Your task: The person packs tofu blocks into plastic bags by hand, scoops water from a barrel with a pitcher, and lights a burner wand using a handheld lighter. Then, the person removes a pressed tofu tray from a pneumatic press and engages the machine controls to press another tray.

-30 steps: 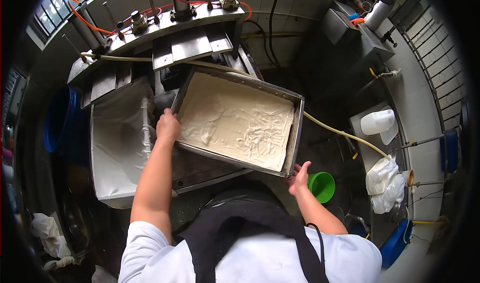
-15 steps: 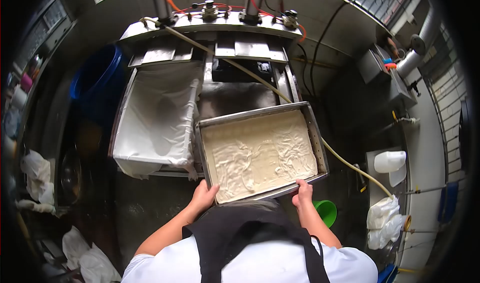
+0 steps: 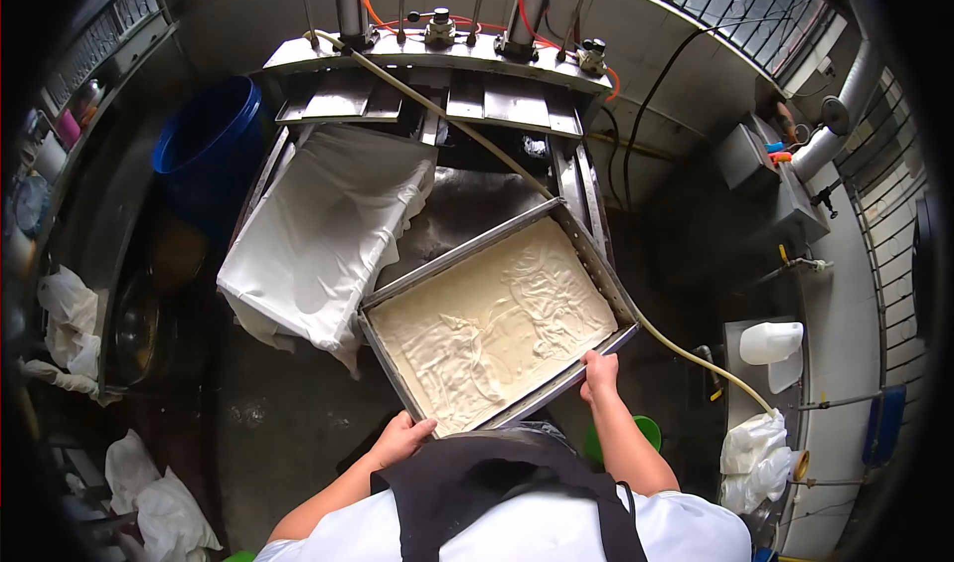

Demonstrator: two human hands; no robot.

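A metal tray (image 3: 615,346) with perforated sides holds a cream-coloured slab with a wrinkled surface (image 3: 502,323). My left hand (image 3: 405,437) grips its near left corner, thumb over the rim. Near the right corner, my right hand (image 3: 599,375) is closed on the front rim. The tray is turned at an angle, and its far part lies over the metal press bed. Left of it, a second box-shaped mould is draped in white cloth (image 3: 323,229) and also sits at an angle.
The press (image 3: 437,57) with its cylinders stands at the back. A hose (image 3: 696,357) crosses behind the tray and down the right. Around are a blue barrel (image 3: 206,130), a green bucket (image 3: 648,431), a white jug (image 3: 770,343) and cloth bundles (image 3: 169,514).
The tray in my hands has turned counter-clockwise, with its left end moving left and nearer to me. The cloth-covered mould has turned clockwise and its near end has shifted. The view has moved slightly.
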